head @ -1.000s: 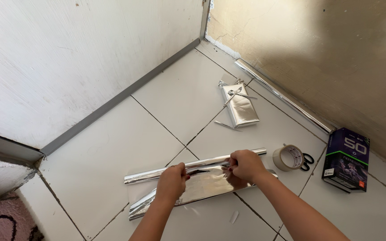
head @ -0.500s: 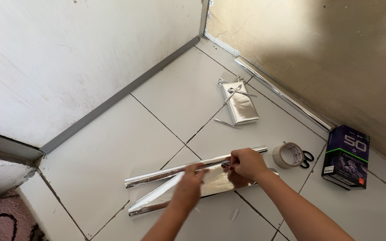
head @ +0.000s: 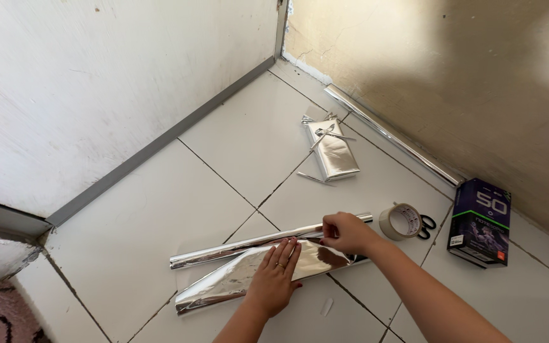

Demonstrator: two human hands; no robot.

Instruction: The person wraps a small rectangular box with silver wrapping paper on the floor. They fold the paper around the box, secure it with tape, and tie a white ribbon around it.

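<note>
- Pinching the silver wrapping paper (head: pixel 249 276): right hand (head: pixel 344 232); left hand (head: pixel 274 276) presses flat, fingers spread.
- Dark purple box (head: pixel 480 221) by beige wall; tape roll (head: pixel 400 221) beside it.
- Silver-wrapped parcel (head: pixel 330 152) lies beyond.

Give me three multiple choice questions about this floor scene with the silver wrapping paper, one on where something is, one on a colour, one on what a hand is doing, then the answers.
1. Where does the tape roll lie?
A. On the wrapped parcel
B. On the floor tiles between the silver paper roll and the dark box
C. In the wall corner

2. What colour is the wrapped parcel?
A. Red
B. Silver
C. Green

3. How is the left hand placed?
A. Flat, palm down on the silver paper sheet
B. Lifting the scissors
C. Holding the dark box

Answers:
1 B: the tape roll lies on the tile with the silver paper roll on one side and the dark box on the other, scissors touching it.
2 B: its wrapping is shiny silver, like the silver paper sheet.
3 A: the fingers are spread flat on the sheet, while the right hand pinches its edge.
</note>
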